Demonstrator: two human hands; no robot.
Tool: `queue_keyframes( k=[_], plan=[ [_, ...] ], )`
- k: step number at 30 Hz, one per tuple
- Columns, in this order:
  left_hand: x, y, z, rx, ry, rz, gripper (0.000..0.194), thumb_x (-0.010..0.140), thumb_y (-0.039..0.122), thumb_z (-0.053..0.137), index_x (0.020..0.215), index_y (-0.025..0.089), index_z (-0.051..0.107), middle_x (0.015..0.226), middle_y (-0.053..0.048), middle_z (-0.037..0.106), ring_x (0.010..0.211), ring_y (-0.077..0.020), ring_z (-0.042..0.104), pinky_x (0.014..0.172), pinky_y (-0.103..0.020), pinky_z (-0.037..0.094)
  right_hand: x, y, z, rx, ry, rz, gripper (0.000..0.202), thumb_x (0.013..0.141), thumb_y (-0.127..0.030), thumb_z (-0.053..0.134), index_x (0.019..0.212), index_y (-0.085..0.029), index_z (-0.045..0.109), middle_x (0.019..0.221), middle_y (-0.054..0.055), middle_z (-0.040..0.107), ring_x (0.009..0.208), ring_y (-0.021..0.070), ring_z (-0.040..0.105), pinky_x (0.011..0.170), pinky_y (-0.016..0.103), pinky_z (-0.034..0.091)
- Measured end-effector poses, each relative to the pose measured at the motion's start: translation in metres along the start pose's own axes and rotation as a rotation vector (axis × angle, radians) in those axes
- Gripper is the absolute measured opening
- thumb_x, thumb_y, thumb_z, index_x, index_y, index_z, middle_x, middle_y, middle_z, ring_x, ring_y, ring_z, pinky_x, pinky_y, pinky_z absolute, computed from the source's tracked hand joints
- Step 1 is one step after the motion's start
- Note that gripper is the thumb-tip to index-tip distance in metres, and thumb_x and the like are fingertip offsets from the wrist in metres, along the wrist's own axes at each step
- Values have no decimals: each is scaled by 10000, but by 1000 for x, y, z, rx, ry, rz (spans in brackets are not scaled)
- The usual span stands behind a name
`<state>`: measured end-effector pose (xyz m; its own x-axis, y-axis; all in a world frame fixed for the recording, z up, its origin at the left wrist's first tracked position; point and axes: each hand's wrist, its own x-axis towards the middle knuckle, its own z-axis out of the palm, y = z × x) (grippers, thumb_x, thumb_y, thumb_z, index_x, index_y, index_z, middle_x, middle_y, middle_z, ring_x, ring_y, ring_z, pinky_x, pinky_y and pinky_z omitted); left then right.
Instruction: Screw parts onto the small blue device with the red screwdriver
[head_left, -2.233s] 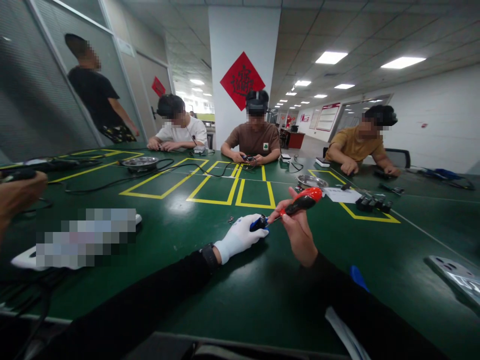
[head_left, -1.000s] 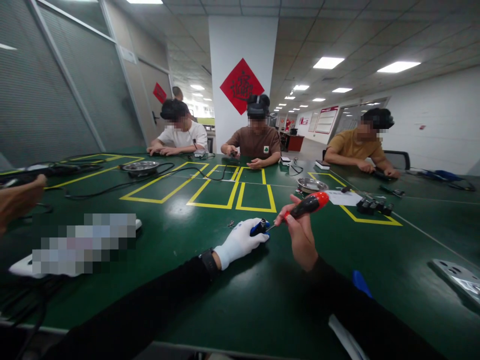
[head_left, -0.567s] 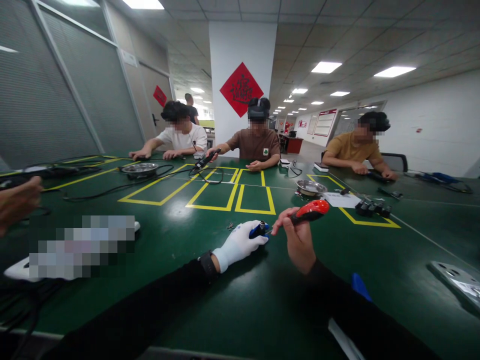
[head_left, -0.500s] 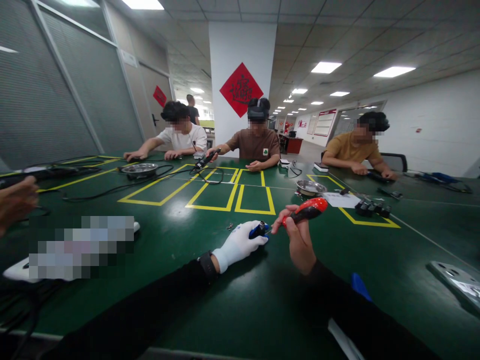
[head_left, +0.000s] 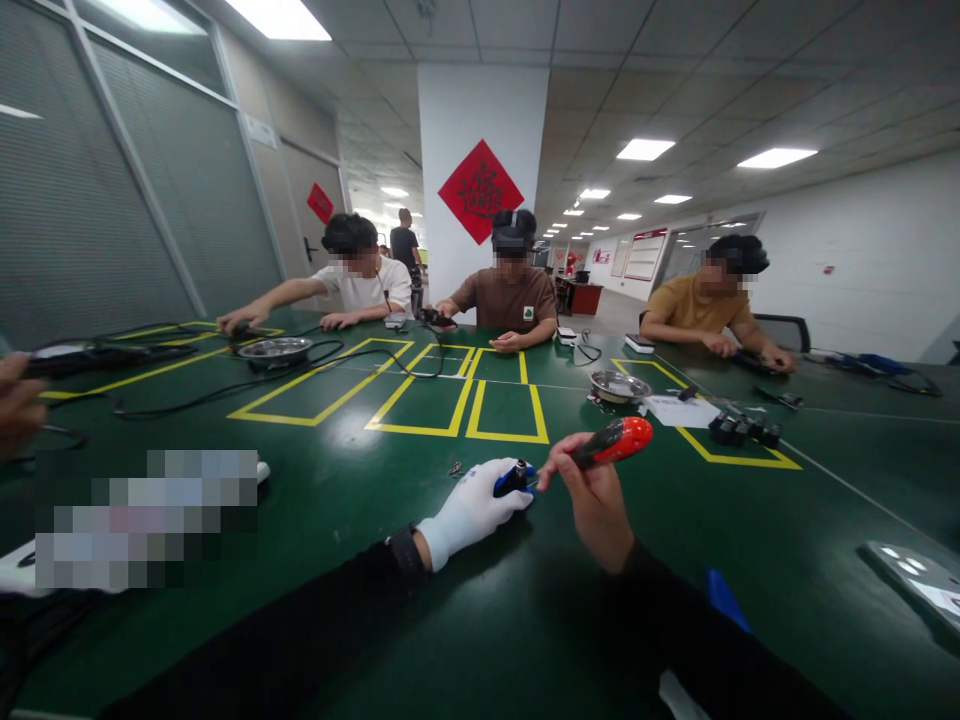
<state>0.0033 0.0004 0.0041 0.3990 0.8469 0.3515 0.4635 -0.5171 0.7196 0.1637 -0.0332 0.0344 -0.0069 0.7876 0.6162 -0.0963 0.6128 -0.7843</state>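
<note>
My left hand [head_left: 480, 505], in a white glove with blue fingertips, is closed around a small black cylindrical part [head_left: 514, 478] with a metal tip, low over the green table [head_left: 360, 640]. My bare right hand [head_left: 596, 495] grips a red and black screwdriver [head_left: 616, 441], its handle pointing up to the right. The screwdriver's thin shaft runs left toward the black part. Whether its tip touches the part is hidden by my fingers. A few tiny metal pieces [head_left: 455, 469] lie just beyond my left hand.
A metal bowl [head_left: 619, 386], white paper [head_left: 681, 411] and several black clips [head_left: 744, 429] lie ahead right. Another bowl [head_left: 274, 351] and black cables are ahead left. A blurred-out white object [head_left: 19, 567] lies at left, a metal plate [head_left: 919, 585] at right. Several co-workers sit across the table.
The view has tilted slightly upward. My hands keep their holds, with the screwdriver handle turned a little. Across the table, a co-worker's arm at left has reached farther out; another's held tool has shifted.
</note>
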Motion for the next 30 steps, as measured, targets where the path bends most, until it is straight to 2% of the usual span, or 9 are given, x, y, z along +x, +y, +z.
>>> queue_keyframes(
  k=[3, 7, 12, 14, 16, 19, 25, 28, 30],
  plan=[
    [0, 0, 0, -10, -1, -1, 311, 761, 361, 609, 1028, 203, 627, 1012, -32, 655, 898, -197, 591, 800, -295, 468, -1, 8, -1, 63, 21, -3, 162, 892, -284, 495, 1049, -255, 464, 707, -51, 529, 594, 132, 579, 693, 345, 490],
    [-1, -1, -1, 8, -6, 13, 296, 765, 372, 605, 1008, 205, 632, 990, -27, 657, 891, -194, 587, 806, -290, 459, -3, 10, -3, -10, 44, -3, 322, 894, -297, 467, 1210, -247, 433, 921, 17, 583, 783, 166, 617, 840, 402, 474],
    [-2, -4, 0, 26, 5, 22, 313, 761, 388, 606, 1010, 198, 629, 1006, -29, 653, 902, -192, 582, 810, -283, 454, -3, 0, 0, -136, 62, -73, 215, 835, -270, 589, 1038, -225, 531, 1292, 84, 491, 1095, 216, 545, 926, 411, 453],
    [-2, -3, -1, 29, 7, 23, 308, 763, 391, 602, 1001, 197, 628, 988, -29, 654, 887, -191, 583, 800, -284, 456, -3, -2, 2, -87, 33, -86, 163, 821, -250, 613, 958, -221, 529, 1200, 75, 555, 1042, 209, 573, 903, 406, 466],
    [-2, -3, -1, 34, 3, 24, 284, 768, 385, 592, 977, 197, 631, 958, -27, 656, 866, -191, 586, 781, -283, 459, -3, -2, 4, -36, -12, -50, 106, 840, -251, 591, 904, -219, 513, 937, 35, 620, 840, 176, 618, 806, 374, 497],
    [-3, -1, -1, 44, 9, 14, 279, 759, 385, 596, 961, 196, 635, 957, -32, 657, 867, -199, 587, 763, -283, 462, -4, 1, 5, 19, 1, 1, 121, 869, -283, 549, 955, -233, 480, 714, -35, 536, 604, 127, 557, 672, 323, 493],
    [-5, 0, -1, 49, 16, 38, 281, 763, 390, 592, 969, 204, 636, 942, -21, 656, 851, -192, 583, 785, -290, 456, -9, 2, 7, 24, 18, 9, 386, 888, -312, 495, 1259, -268, 401, 958, 14, 550, 764, 143, 585, 833, 365, 479],
    [-6, 1, -2, 45, 13, 29, 287, 761, 388, 595, 968, 194, 636, 913, -22, 653, 825, -188, 581, 768, -289, 458, -10, 1, 6, -111, 30, -9, 307, 875, -321, 522, 1168, -233, 503, 1125, 60, 559, 931, 178, 590, 891, 371, 461],
    [-6, 2, -2, 38, 14, 17, 288, 757, 378, 602, 972, 189, 637, 909, -23, 652, 830, -188, 583, 763, -286, 459, -10, 2, 3, -251, 68, -63, 217, 858, -326, 550, 1038, -208, 571, 1114, 70, 584, 960, 197, 582, 869, 364, 464]
  ],
)
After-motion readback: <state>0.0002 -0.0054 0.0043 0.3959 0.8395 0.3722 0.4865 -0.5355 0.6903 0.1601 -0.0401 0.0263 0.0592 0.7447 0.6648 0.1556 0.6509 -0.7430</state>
